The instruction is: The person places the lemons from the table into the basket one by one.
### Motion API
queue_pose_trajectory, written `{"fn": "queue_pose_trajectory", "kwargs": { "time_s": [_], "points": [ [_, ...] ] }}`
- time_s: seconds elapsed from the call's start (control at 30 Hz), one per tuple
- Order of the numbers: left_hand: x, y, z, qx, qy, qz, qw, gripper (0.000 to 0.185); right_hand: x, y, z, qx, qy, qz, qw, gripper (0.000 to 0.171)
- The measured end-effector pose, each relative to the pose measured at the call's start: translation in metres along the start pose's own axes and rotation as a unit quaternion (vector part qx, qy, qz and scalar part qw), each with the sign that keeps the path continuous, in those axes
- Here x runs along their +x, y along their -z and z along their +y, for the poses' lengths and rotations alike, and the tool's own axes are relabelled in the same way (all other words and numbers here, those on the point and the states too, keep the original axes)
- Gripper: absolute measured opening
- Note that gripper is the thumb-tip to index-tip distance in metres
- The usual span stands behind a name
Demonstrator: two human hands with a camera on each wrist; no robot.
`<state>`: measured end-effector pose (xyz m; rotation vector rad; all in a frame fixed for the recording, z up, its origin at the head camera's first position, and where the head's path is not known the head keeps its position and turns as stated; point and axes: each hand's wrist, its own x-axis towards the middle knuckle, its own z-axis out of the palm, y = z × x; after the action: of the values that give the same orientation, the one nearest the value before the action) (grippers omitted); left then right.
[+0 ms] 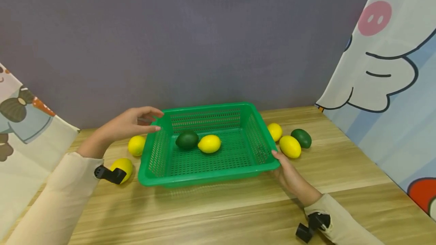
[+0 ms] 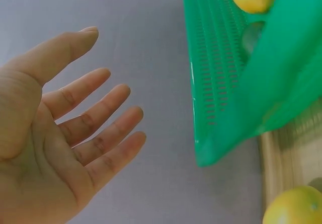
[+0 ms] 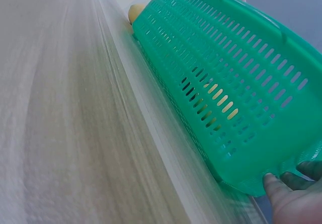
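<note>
A green plastic basket (image 1: 204, 179) with slotted walls sits in the middle of the head view. Inside it, a dark green avocado-like fruit (image 1: 187, 139) lies beside a yellow lemon (image 1: 209, 144). My right hand (image 1: 290, 175) holds the basket at its near right corner, thumb over the rim and fingers under it, as the right wrist view shows. Over the basket's left end hovers my left hand (image 1: 126, 124), fingers loosely extended. In the left wrist view that hand (image 2: 75, 128) is empty, palm visible and fingers spread, apart from the basket wall.
Two lemons (image 1: 137, 146) (image 1: 123, 168) lie left of the basket, one partly behind the left wrist's camera. To the right are two more lemons (image 1: 274, 132) (image 1: 290, 147) and another dark green fruit (image 1: 301, 138). A grey wall (image 1: 204, 41) stands behind the wooden table (image 1: 190, 214).
</note>
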<state>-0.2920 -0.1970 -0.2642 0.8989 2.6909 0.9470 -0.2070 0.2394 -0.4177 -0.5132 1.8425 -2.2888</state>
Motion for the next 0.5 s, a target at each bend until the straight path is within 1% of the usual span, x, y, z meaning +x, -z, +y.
{"fn": "queue_pose_trajectory", "kwargs": {
  "time_s": [0.23,0.5],
  "points": [
    [-0.011,-0.002,-0.011,-0.008,0.006,0.008,0.9999,0.046,-0.001,0.001,0.0,-0.002,0.002,-0.008,1.0,0.033],
    [-0.024,-0.003,-0.019,0.012,-0.004,0.031,0.9994,0.041,0.0,0.0,-0.001,-0.008,-0.004,-0.007,1.0,0.033]
  ]
}}
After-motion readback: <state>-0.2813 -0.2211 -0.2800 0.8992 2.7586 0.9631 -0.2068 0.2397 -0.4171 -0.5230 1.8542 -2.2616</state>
